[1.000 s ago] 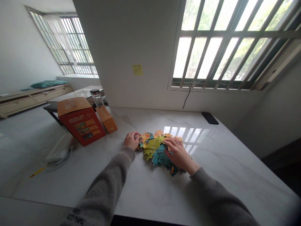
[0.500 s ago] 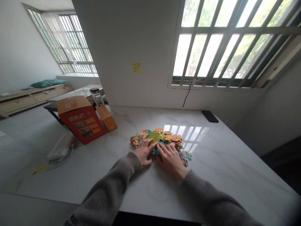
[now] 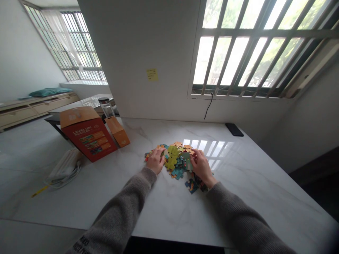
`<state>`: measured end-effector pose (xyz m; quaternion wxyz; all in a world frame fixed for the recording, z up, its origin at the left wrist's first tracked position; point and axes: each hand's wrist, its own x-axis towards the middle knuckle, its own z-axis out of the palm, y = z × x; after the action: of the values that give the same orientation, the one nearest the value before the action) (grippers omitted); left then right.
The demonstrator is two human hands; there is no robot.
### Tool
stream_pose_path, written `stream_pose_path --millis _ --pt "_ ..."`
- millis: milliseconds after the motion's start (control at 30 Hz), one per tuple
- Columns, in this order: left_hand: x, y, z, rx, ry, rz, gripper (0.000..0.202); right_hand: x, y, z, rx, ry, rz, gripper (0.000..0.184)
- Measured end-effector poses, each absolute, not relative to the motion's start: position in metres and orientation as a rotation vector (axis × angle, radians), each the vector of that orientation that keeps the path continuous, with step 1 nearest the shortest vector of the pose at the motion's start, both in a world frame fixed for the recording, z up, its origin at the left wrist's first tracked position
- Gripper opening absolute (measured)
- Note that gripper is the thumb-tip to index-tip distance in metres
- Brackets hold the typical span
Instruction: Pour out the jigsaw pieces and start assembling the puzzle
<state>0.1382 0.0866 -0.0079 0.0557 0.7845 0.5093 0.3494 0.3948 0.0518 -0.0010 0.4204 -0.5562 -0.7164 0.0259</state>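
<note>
- left hand (image 3: 155, 160) lies open on the jigsaw pieces (image 3: 173, 163)
- right hand (image 3: 201, 167) curls at the pile's edge — any grip on a piece is hard to tell
- marble surface (image 3: 238, 211) beneath, red puzzle box (image 3: 87, 139) near

My puzzle pieces (image 3: 176, 158) are a jumble of yellow-green, teal, orange and dark blue, on a bench (image 3: 238, 197) of white marble with faint grey veins. The box (image 3: 90, 141) near them is red with an orange top, my sleeves (image 3: 124, 208) grey knit.

I'm seeing a room in a home. A pale wooden bench (image 3: 34, 104) with a teal cushion (image 3: 49, 92) sits beneath tall barred windows (image 3: 246, 46).
</note>
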Motion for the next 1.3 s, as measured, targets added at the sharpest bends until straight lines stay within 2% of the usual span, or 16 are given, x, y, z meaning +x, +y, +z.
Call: stream_pose_path --millis 133,233,400,533,600,767,833,1000,1133,1233,1300 --pt "0.139 0.081 -0.008 2.510 1.715 0.850 0.042 0.405 0.051 -0.002 -1.530 -1.919 -0.115 0.026" --pt "0.139 0.077 -0.005 2.553 1.728 0.831 0.043 0.410 0.047 0.000 -1.545 -1.924 -0.102 0.029" --pt "0.154 0.065 0.003 2.590 1.476 0.902 0.047 0.418 0.040 0.005 -1.495 -1.932 0.009 0.030" --pt "0.175 0.054 0.002 2.690 1.305 0.750 0.064 0.424 0.035 0.002 -1.552 -2.112 -0.010 0.044" --pt "0.181 0.053 0.001 2.732 1.281 0.698 0.059 0.424 0.034 -0.001 -1.526 -2.133 -0.003 0.042" --pt "0.183 0.059 0.002 2.717 1.283 0.723 0.040 0.421 0.035 0.001 -1.374 -2.032 0.107 0.018" --pt "0.184 0.060 0.005 2.691 1.286 0.768 0.037 0.421 0.037 0.002 -1.346 -1.993 0.152 0.014" --pt "0.193 0.054 0.012 2.524 1.251 0.986 0.033 0.418 0.042 -0.001 -1.333 -1.817 0.368 0.020" --pt "0.199 0.048 0.013 2.322 1.166 1.132 0.038 0.410 0.039 0.003 -1.265 -1.718 0.509 0.024" --pt "0.201 0.048 0.009 2.070 1.108 1.171 0.043 0.403 0.034 0.007 -1.213 -1.707 0.617 0.025" --pt "0.202 0.050 0.005 1.909 1.085 1.143 0.038 0.398 0.032 0.009 -1.200 -1.741 0.646 0.024"
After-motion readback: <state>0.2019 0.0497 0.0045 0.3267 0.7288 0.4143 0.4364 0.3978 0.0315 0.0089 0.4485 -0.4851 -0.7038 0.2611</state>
